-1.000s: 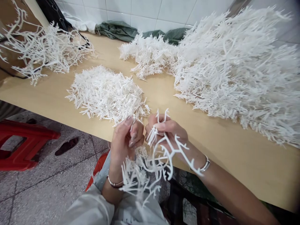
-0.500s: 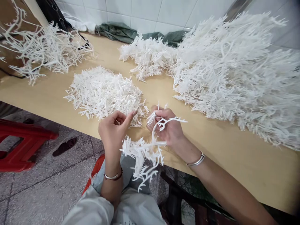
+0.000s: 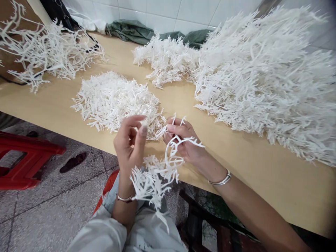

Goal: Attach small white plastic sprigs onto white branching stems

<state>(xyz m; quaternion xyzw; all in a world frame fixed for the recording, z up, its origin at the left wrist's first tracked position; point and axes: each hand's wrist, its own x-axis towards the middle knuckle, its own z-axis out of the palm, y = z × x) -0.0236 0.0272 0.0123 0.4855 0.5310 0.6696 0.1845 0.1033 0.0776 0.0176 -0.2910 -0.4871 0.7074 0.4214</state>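
Note:
My right hand (image 3: 185, 140) is closed around a white plastic branch (image 3: 170, 162), which looks like artificial coral. Its forked stems poke out above and below the fingers, and a bushy end droops over my lap. A small tuft of thin tips (image 3: 162, 132) sticks out at the pinching thumb and forefinger. To the left, my left hand (image 3: 131, 140) is raised over the table edge, thumb and forefinger apart with nothing seen between them and the other fingers curled. Just behind it lies a low heap of short white sprigs (image 3: 115, 101).
A big pile of white branches (image 3: 262, 84) covers the table's right side, joined by a smaller clump (image 3: 168, 57). Bare stripped-looking branches (image 3: 60, 52) lie at far left. Dark green cloth (image 3: 131, 31) runs along the tiled wall. A red stool (image 3: 26, 157) stands on the floor.
My left hand has turned slightly and its thumb and forefinger have parted. The branch in my right hand has swung, its bushy end now hanging lower and further left.

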